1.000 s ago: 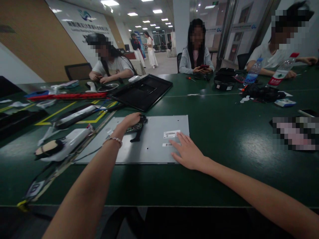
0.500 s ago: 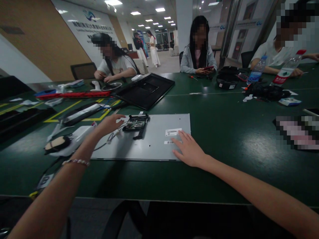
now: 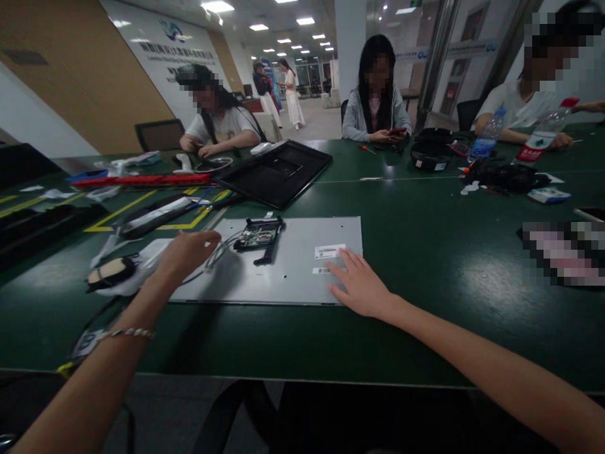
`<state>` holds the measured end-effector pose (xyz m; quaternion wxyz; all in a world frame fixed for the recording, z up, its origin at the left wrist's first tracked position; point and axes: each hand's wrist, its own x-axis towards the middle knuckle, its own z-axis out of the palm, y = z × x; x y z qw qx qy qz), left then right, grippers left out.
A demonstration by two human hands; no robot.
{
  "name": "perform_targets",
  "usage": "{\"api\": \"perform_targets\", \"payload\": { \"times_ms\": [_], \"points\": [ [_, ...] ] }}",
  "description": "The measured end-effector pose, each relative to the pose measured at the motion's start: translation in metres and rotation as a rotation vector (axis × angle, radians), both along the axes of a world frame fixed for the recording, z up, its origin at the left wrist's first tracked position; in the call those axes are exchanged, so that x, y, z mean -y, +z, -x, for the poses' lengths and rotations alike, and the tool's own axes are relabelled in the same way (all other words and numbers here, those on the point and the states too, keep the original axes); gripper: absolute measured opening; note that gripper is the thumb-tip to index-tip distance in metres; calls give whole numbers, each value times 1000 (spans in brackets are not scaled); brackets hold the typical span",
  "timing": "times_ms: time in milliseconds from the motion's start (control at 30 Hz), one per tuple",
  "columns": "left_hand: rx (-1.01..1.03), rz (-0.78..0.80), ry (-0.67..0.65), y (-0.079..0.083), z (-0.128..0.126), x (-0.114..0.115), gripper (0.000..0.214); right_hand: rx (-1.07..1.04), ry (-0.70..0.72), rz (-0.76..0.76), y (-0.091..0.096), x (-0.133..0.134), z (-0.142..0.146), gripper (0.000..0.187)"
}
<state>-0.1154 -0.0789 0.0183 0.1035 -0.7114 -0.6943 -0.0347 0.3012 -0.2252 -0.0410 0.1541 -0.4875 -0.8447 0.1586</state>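
A grey metal panel [image 3: 283, 277] lies flat on the green table [image 3: 425, 252] in front of me. A small circuit board [image 3: 258, 234] with a black bracket sits near its far edge, with thin wires [image 3: 220, 252] trailing off to the left. My left hand [image 3: 186, 252] hovers over the panel's left part, fingers curled loosely near those wires; I cannot make out whether it holds them. My right hand [image 3: 362, 287] lies flat and open on the panel's right near corner, just below two white labels [image 3: 329, 251].
A black monitor shell [image 3: 276, 170] lies beyond the panel. At the left are white parts [image 3: 118, 274], a long dark bar [image 3: 151, 217], a red strip [image 3: 142, 181] and yellow floor-style tape marks. Water bottles [image 3: 486, 140] and black gear stand at the right. Three people sit across the table.
My left hand has drawn back from the circuit board toward me and to the left, leaving the board uncovered. My right hand has stayed flat on the panel.
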Motion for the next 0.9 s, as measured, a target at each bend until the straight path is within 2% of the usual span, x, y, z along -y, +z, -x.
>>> {"api": "perform_targets", "payload": {
  "times_ms": [100, 200, 300, 433, 633, 900],
  "points": [
    [-129, -158, -12, 6, -10, -15, 42, -7, -4, 3, -2, -1, 1, 66],
    [-82, -268, -39, 10, -33, -34, 41, -20, -4, 8, -4, -2, 1, 65],
    [-5, -249, -38, 6, -62, -55, 38, -34, -3, 17, -3, -3, 1, 65],
    [47, -179, -11, -11, -90, -79, 36, -31, -3, 9, 0, -3, 1, 64],
    [47, -117, 27, -32, -95, -97, 35, -18, -5, -21, -3, -6, 3, 62],
    [-6, -95, 32, -35, -95, -92, 39, -16, -6, 10, 0, -5, 3, 63]
  ]
}}
